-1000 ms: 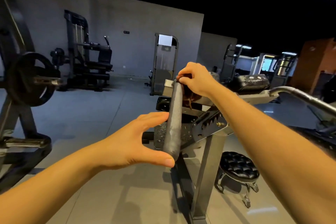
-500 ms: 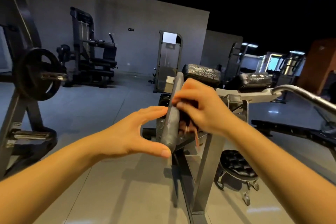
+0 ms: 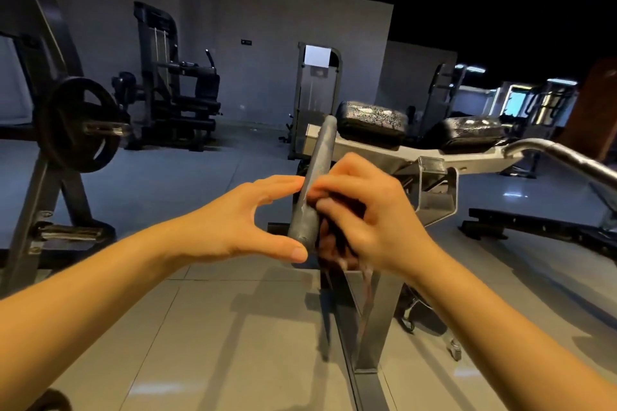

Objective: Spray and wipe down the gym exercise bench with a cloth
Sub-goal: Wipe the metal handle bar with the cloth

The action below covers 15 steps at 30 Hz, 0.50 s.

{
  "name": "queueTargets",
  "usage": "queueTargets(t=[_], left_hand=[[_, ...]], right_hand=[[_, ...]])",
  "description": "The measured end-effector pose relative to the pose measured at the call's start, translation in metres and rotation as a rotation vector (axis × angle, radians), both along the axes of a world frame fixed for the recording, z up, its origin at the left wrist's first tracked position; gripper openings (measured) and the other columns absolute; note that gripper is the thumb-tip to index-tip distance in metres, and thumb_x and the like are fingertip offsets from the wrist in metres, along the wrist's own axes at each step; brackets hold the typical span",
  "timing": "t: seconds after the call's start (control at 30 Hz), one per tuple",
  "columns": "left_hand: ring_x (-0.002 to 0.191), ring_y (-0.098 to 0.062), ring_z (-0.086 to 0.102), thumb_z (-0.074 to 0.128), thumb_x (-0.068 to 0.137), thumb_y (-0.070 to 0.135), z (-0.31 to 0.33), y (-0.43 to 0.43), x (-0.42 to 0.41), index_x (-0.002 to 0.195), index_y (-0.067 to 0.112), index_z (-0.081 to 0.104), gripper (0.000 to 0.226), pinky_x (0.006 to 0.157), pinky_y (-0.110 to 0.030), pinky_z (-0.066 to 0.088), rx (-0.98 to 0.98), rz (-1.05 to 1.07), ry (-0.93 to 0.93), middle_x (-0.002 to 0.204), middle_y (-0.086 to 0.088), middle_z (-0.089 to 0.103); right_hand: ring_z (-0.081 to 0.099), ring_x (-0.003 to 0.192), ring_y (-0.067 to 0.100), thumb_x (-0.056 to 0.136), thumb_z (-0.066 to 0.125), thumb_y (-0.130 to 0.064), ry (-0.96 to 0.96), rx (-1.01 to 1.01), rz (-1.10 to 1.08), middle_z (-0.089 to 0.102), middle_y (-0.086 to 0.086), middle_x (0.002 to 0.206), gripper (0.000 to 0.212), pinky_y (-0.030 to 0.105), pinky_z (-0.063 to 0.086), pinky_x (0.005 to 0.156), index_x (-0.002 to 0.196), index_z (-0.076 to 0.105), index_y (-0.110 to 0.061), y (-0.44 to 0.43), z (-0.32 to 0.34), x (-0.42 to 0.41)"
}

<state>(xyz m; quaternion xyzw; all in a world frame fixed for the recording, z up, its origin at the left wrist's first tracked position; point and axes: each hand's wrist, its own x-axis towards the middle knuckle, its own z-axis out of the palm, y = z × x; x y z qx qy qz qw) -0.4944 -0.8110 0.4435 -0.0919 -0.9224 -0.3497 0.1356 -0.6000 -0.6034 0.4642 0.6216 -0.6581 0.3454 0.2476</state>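
Shows the left grip (image 3: pixel 233 227) spread wide, thumb tip set under the lower end of a grey padded roller (image 3: pixel 317 170) and fingertips (image 3: pixel 288 181) touching its left flank. Shows the right grip (image 3: pixel 374 220) curled round a dark cloth (image 3: pixel 337 243), pressing it against the roller's right flank, directly across from the left grip. Lets loose cloth ends hang just below the right grip. Places the roller tilted, lower end between the two grips, upper end rising beyond them to the pale frame of the exercise bench (image 3: pixel 367 148). Sets two black bench pads (image 3: pixel 370 123) beyond and right of the right grip, a curved chrome bar (image 3: pixel 561 157) well to its right, a weight plate (image 3: pixel 80 123) well left of the left grip, and a tiled floor (image 3: pixel 217 327) beneath both.
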Motion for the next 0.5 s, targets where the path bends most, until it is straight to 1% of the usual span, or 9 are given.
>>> queueTargets(t=[0.07,0.1,0.17,0.23,0.27,0.37,0.4,0.43,0.5], left_hand=[[0.145,0.011,0.027,0.079,0.064,0.073,0.001,0.0,-0.001,0.152,0.053,0.034,0.101,0.125,-0.038,0.025,-0.036,0.018,-0.001,0.155,0.037,0.032],[0.145,0.012,0.027,0.078,0.064,0.073,0.002,0.001,-0.001,0.151,0.055,0.034,0.1,0.125,-0.037,0.025,-0.04,0.019,-0.005,0.155,0.038,0.032],[0.141,0.016,0.028,0.077,0.063,0.073,0.004,0.002,0.0,0.146,0.061,0.035,0.094,0.123,-0.03,0.025,-0.031,0.015,-0.012,0.152,0.042,0.032],[0.142,0.013,0.031,0.077,0.064,0.071,0.004,0.001,0.0,0.146,0.059,0.036,0.093,0.12,-0.028,0.027,-0.029,0.002,-0.013,0.152,0.041,0.034],[0.142,0.011,0.032,0.078,0.064,0.072,0.003,0.001,0.0,0.147,0.058,0.037,0.094,0.12,-0.029,0.027,-0.026,-0.001,-0.011,0.152,0.041,0.034],[0.142,0.008,0.034,0.079,0.063,0.074,0.002,0.001,-0.001,0.147,0.058,0.038,0.095,0.12,-0.032,0.028,-0.012,-0.002,-0.017,0.152,0.041,0.034],[0.143,0.006,0.034,0.079,0.064,0.072,0.002,0.001,-0.001,0.148,0.058,0.038,0.093,0.121,-0.034,0.028,-0.013,-0.008,-0.017,0.152,0.04,0.034],[0.142,0.007,0.035,0.078,0.066,0.069,0.002,0.002,0.0,0.146,0.062,0.038,0.09,0.12,-0.032,0.029,-0.013,-0.012,-0.018,0.152,0.041,0.035],[0.138,0.015,0.035,0.077,0.067,0.066,0.005,0.006,0.002,0.139,0.069,0.038,0.082,0.115,-0.024,0.03,-0.009,-0.013,-0.026,0.148,0.043,0.037]], right_hand=[[0.057,0.091,0.009,0.096,0.066,-0.009,-0.063,-0.083,-0.123,0.058,-0.001,0.099,0.014,0.025,0.048,0.085,0.105,0.076,-0.008,-0.022,0.012,-0.033],[0.055,0.091,0.008,0.096,0.066,-0.01,-0.098,-0.112,-0.176,0.057,-0.002,0.099,0.014,0.025,0.046,0.084,0.105,0.077,-0.009,-0.031,0.017,-0.047],[0.055,0.092,0.008,0.097,0.067,-0.011,-0.16,-0.147,-0.217,0.057,-0.003,0.099,0.013,0.019,0.043,0.084,0.106,0.076,-0.009,-0.039,0.017,-0.05],[0.056,0.091,0.006,0.096,0.066,-0.006,-0.186,-0.154,-0.177,0.058,-0.001,0.1,0.012,0.013,0.043,0.083,0.102,0.076,-0.008,-0.029,0.004,-0.025],[0.057,0.089,0.007,0.095,0.066,-0.003,-0.184,-0.155,-0.136,0.059,0.002,0.099,0.011,0.013,0.044,0.081,0.1,0.075,-0.006,-0.019,-0.005,-0.008],[0.06,0.089,0.013,0.093,0.068,-0.001,-0.102,-0.114,0.005,0.06,0.004,0.096,0.013,0.022,0.049,0.08,0.101,0.076,-0.005,0.009,-0.025,0.028],[0.061,0.089,0.014,0.093,0.068,-0.002,-0.086,-0.091,0.024,0.06,0.003,0.096,0.013,0.023,0.049,0.08,0.102,0.076,-0.006,0.012,-0.023,0.027],[0.061,0.087,0.013,0.093,0.068,-0.003,-0.085,-0.077,0.018,0.06,0.001,0.096,0.013,0.021,0.05,0.078,0.102,0.076,-0.006,0.009,-0.018,0.021],[0.061,0.08,0.011,0.096,0.066,-0.006,-0.13,-0.085,-0.039,0.057,-0.003,0.097,0.012,0.018,0.053,0.072,0.102,0.076,-0.007,-0.007,0.0,-0.003]])
